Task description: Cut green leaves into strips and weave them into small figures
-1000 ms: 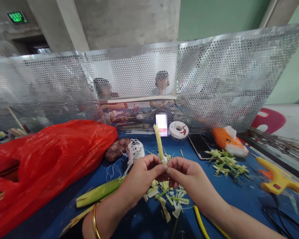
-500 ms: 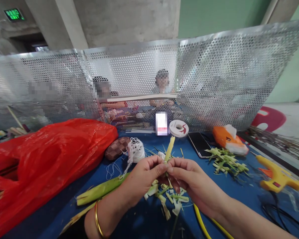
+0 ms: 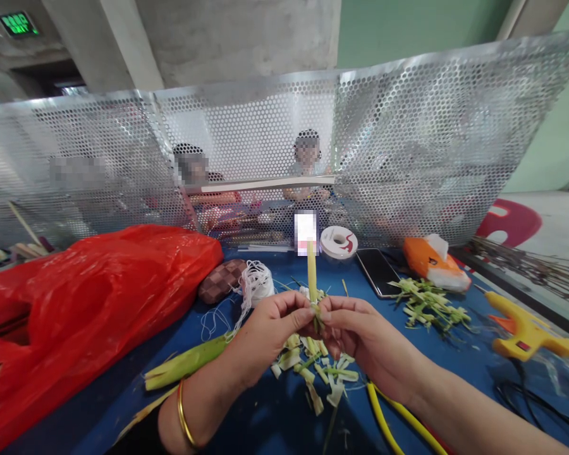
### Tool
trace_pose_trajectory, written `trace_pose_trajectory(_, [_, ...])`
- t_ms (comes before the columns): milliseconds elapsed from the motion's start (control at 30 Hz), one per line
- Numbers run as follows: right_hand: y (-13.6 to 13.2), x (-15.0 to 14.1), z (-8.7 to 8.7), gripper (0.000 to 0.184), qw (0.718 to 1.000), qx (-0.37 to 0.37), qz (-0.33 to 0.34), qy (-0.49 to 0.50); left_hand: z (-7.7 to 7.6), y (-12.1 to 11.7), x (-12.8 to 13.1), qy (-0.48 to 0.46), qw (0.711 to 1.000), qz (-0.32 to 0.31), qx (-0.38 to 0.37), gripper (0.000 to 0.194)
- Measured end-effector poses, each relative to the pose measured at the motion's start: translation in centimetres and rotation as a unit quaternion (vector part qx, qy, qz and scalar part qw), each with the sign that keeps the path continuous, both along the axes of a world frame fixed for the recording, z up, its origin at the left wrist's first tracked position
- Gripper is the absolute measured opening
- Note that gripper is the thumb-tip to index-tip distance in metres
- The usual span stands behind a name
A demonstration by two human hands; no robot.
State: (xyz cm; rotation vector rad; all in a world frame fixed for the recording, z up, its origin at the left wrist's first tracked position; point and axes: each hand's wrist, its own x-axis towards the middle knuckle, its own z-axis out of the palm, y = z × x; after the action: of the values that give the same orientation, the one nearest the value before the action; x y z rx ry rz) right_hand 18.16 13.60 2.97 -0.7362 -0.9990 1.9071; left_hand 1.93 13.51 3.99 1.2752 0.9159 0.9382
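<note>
A pale yellow-green strip of plant leaf [image 3: 312,268] stands upright between my hands, its lower end gathered into a small knotted bit at my fingertips. My left hand [image 3: 284,322] pinches it from the left, thumb against forefinger. From the other side my right hand [image 3: 355,322] grips the same lower end between thumb and fingers. Parts of the strip are hidden behind the fingertips. Leaf scraps [image 3: 332,376] lie on the blue table below the hands. A thick green husk [image 3: 189,363] rests beside my left forearm, near a bundle of white string [image 3: 258,284].
A red plastic bag [image 3: 123,284] covers the left side. On the right are a phone [image 3: 378,273], a tissue pack [image 3: 436,262], woven leaf pieces [image 3: 429,303] and a yellow glue gun [image 3: 526,328]. A white spool [image 3: 339,242] stands before a perforated screen [image 3: 408,145], with people behind it.
The leaf strip has turned from leaning right to nearly upright, and more of its length shows. Both hands keep their pinch at its lower end.
</note>
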Motion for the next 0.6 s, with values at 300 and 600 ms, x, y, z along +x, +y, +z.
trace_pose_trajectory(300, [0.06,-0.04,-0.37,0.018,0.998,0.042,-0.016,-0.044,0.18,0.01,-0.25,0.071,0.994,-0.016,0.078,0.017])
trace_pose_trajectory(600, [0.24,-0.02,-0.66,0.024,1.0,0.021,0.002,-0.023,-0.28,0.12,-0.35,0.044,0.996,-0.045,0.056,0.02])
